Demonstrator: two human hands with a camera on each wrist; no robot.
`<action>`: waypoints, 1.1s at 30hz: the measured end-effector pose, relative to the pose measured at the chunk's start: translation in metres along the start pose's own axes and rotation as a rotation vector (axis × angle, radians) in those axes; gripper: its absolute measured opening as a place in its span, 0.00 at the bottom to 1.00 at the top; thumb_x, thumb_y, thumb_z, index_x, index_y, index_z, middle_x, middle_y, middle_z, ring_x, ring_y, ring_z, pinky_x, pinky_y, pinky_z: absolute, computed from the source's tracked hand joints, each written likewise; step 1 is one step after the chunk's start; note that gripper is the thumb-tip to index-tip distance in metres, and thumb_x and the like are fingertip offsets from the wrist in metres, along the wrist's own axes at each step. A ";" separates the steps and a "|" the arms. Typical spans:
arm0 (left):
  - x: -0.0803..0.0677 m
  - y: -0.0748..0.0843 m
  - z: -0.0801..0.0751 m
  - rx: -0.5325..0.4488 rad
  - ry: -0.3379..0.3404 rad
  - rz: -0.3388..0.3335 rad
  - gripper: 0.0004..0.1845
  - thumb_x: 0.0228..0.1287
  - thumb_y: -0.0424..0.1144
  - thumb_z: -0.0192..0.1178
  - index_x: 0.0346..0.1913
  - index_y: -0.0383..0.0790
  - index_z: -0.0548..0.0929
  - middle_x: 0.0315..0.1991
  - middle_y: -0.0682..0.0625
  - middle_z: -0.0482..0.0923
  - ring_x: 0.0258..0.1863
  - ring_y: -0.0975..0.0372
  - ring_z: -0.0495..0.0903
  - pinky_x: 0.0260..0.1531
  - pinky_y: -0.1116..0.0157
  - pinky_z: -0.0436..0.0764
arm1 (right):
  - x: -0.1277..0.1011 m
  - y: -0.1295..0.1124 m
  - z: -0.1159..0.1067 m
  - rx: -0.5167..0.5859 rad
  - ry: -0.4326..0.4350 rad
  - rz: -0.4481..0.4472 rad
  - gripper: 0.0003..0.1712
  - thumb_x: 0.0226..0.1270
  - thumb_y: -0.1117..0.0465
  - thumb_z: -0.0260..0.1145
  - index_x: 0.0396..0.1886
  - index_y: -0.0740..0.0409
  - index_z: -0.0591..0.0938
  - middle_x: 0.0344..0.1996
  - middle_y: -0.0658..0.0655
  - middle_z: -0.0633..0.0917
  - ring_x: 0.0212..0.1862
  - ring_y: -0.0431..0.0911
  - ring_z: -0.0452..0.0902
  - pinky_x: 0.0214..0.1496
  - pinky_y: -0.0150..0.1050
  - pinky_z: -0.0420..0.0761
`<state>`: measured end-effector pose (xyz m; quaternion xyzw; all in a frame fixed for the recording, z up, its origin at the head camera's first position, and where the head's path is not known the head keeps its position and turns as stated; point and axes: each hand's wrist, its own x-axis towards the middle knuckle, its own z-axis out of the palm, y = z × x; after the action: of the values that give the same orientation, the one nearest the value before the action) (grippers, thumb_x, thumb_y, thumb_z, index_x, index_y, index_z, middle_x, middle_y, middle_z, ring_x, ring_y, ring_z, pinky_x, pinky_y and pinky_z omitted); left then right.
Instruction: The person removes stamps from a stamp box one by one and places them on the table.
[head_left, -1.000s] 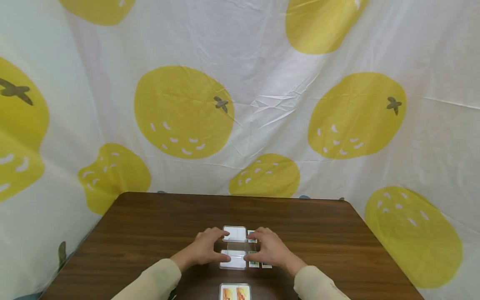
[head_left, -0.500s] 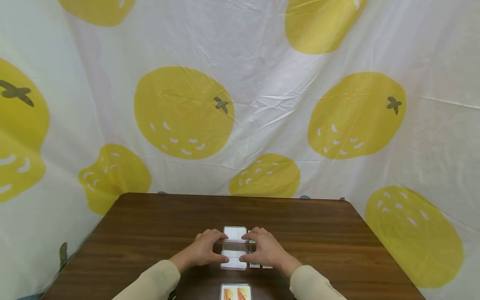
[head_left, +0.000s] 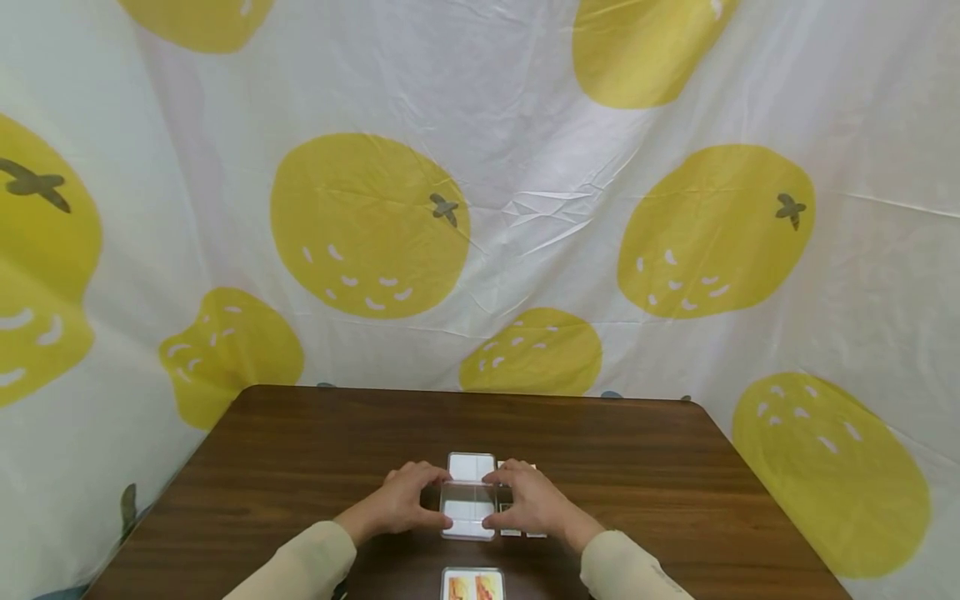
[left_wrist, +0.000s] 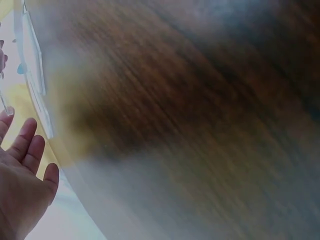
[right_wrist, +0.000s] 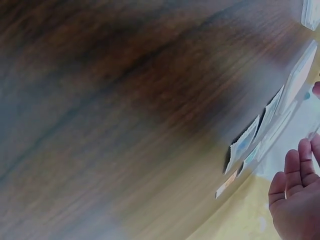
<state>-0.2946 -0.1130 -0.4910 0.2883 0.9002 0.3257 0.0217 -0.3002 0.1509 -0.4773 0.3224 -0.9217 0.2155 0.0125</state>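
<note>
Head view: clear cover [head_left: 468, 497] between both hands [head_left: 403, 500] [head_left: 531, 502]

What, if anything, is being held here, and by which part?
A clear plastic cover, held by its two opposite side edges: the left hand grips its left side, the right hand its right.
</note>
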 end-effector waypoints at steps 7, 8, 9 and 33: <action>0.000 -0.002 0.005 0.034 0.003 0.008 0.35 0.48 0.55 0.75 0.57 0.41 0.79 0.51 0.49 0.77 0.52 0.53 0.70 0.52 0.48 0.64 | -0.002 -0.002 0.003 -0.043 0.008 -0.018 0.33 0.47 0.44 0.78 0.51 0.55 0.84 0.46 0.51 0.80 0.50 0.49 0.76 0.55 0.48 0.74; -0.001 -0.001 0.005 0.040 0.003 0.010 0.35 0.48 0.55 0.75 0.57 0.41 0.79 0.51 0.48 0.77 0.52 0.53 0.71 0.52 0.48 0.65 | -0.002 -0.002 0.003 -0.052 0.010 -0.020 0.33 0.46 0.44 0.78 0.51 0.55 0.84 0.46 0.52 0.80 0.51 0.50 0.76 0.56 0.49 0.74; -0.001 -0.001 0.005 0.046 0.004 0.011 0.35 0.48 0.55 0.75 0.57 0.40 0.79 0.51 0.48 0.77 0.52 0.52 0.71 0.52 0.48 0.65 | -0.002 -0.002 0.004 -0.061 0.011 -0.019 0.33 0.46 0.44 0.78 0.51 0.55 0.85 0.46 0.52 0.80 0.51 0.50 0.76 0.56 0.49 0.74; -0.003 -0.003 0.012 0.119 -0.044 0.023 0.30 0.48 0.57 0.75 0.51 0.46 0.81 0.49 0.50 0.73 0.53 0.52 0.69 0.51 0.48 0.64 | -0.005 -0.001 0.017 -0.155 -0.038 0.002 0.34 0.49 0.38 0.76 0.53 0.51 0.84 0.51 0.54 0.81 0.56 0.51 0.75 0.59 0.54 0.71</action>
<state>-0.2915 -0.1098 -0.5026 0.3067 0.9138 0.2654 0.0204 -0.2936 0.1462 -0.4935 0.3234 -0.9360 0.1374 0.0194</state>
